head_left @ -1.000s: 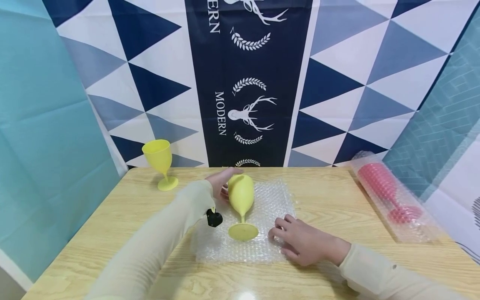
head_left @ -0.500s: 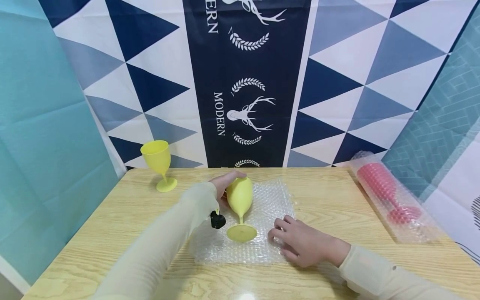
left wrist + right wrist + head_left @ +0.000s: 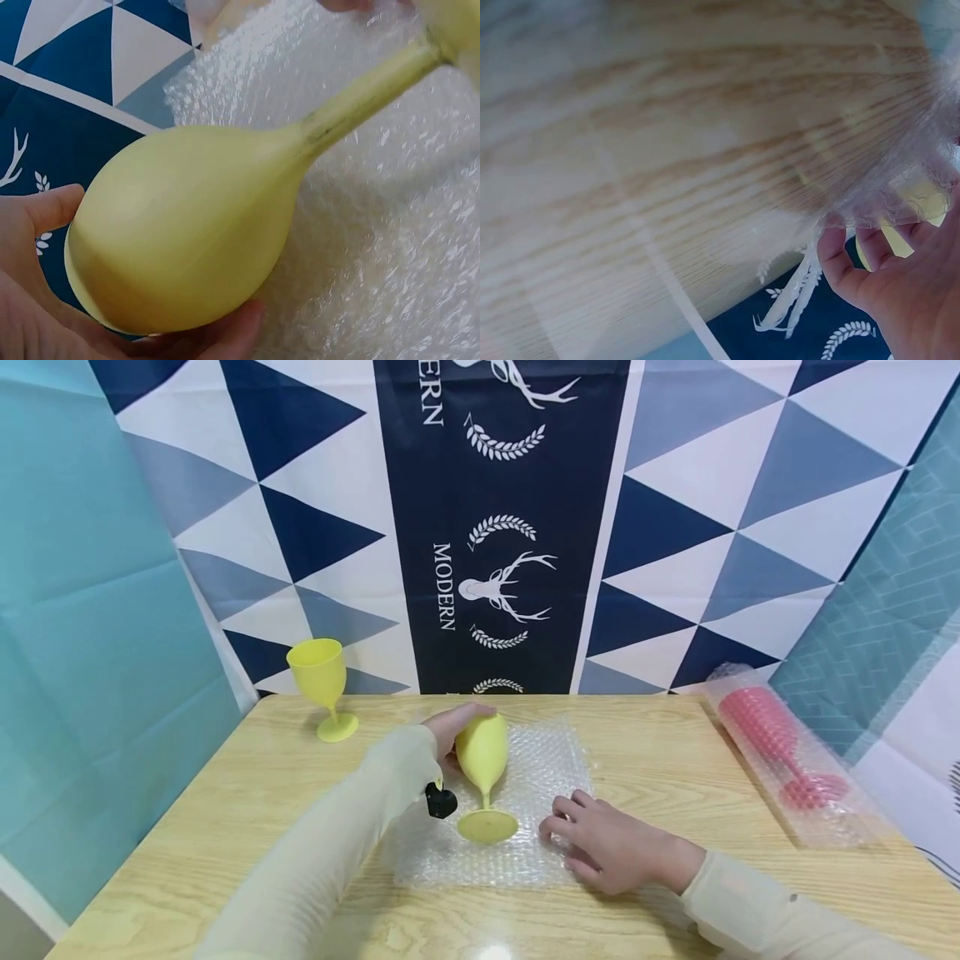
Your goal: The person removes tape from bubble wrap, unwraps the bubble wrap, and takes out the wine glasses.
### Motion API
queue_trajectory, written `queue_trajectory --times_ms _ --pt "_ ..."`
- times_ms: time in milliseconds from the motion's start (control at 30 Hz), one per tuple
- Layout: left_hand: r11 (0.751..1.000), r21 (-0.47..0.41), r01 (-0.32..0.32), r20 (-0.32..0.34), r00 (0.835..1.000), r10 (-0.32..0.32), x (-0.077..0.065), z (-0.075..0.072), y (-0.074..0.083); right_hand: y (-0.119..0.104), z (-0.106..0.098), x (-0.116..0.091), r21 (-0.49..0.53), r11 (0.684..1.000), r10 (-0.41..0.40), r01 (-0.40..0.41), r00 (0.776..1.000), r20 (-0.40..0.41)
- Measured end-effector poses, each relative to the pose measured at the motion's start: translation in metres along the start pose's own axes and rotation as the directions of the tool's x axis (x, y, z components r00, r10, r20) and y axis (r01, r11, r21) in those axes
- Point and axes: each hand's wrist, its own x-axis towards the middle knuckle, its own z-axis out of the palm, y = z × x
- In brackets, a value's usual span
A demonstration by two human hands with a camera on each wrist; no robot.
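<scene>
A yellow plastic goblet (image 3: 482,750) lies with its foot towards me over a flat sheet of bubble wrap (image 3: 543,768). My left hand (image 3: 450,728) grips its bowl at the rim end. In the left wrist view, thumb and fingers of this hand (image 3: 30,285) sit around the wide end of the goblet (image 3: 187,225), while the stem points away. At the right edge of the sheet, my right hand (image 3: 611,845) rests with bent, relaxed fingers. In the right wrist view, the fingertips of that hand (image 3: 915,292) touch the wrap's edge (image 3: 885,187).
Another yellow goblet (image 3: 318,681) stands upright at the table's back left. On the right lies a pink goblet (image 3: 757,722) inside a bubble-wrap roll (image 3: 832,827). The wooden table (image 3: 645,727) ends at a patterned cloth backdrop (image 3: 495,527). A small black device (image 3: 441,800) is on my left wrist.
My left hand has shifted slightly over the rim end of the goblet, with its thumb side further across the bowl. The goblet has hardly moved, and the right hand stays in place.
</scene>
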Motion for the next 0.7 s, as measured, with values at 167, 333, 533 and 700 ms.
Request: queue_trajectory --times_ms 167,333,533,700 --pt "1.000 -0.004 -0.018 0.028 0.999 0.019 0.001 -0.002 0.002 -0.001 -0.001 0.000 -0.005 1.000 -0.011 0.010 1.000 -0.018" --pt "0.996 0.028 -0.083 0.036 0.996 0.082 -0.006 -0.002 0.003 -0.001 0.001 0.000 -0.014 1.000 -0.025 0.025 0.999 -0.038" --pt "0.984 0.042 -0.172 0.010 0.985 0.172 -0.014 -0.003 0.002 0.001 0.002 0.001 -0.032 0.999 -0.027 0.025 0.998 -0.053" --pt "0.980 -0.001 -0.197 -0.003 0.980 0.197 -0.019 -0.005 0.000 0.002 0.003 0.002 -0.033 0.999 -0.031 0.029 0.998 -0.053"
